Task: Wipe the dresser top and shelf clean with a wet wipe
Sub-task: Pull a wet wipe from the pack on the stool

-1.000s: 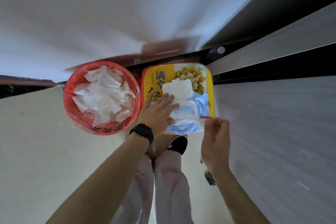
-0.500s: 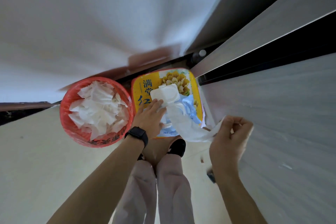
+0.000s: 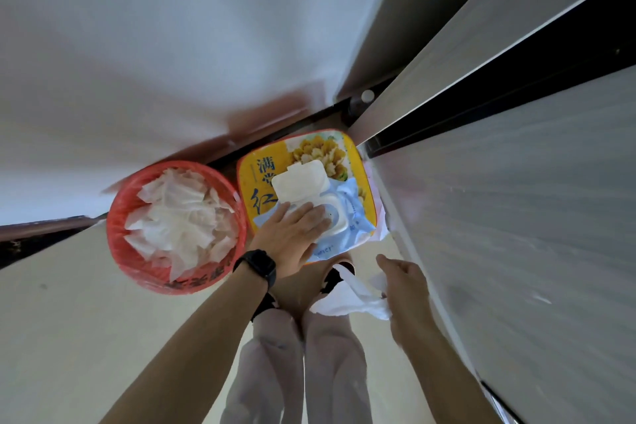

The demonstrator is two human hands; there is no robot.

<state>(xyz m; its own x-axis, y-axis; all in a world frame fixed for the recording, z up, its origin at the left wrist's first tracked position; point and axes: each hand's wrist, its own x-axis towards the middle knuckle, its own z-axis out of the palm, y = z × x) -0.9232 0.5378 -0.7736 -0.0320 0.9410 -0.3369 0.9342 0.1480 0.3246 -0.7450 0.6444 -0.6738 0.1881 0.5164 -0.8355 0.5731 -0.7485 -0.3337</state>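
Red bin point(image 3: 118, 237), white wipe point(image 3: 347, 303)

The yellow box point(image 3: 247, 182) is showing blue Chinese characters: 满 at the top, a half-hidden one beneath it, then 红. The wipe pack point(image 3: 351, 213) is carrying small print too blurred to read. The red basket point(image 3: 192, 286) is bearing dark, illegible characters.
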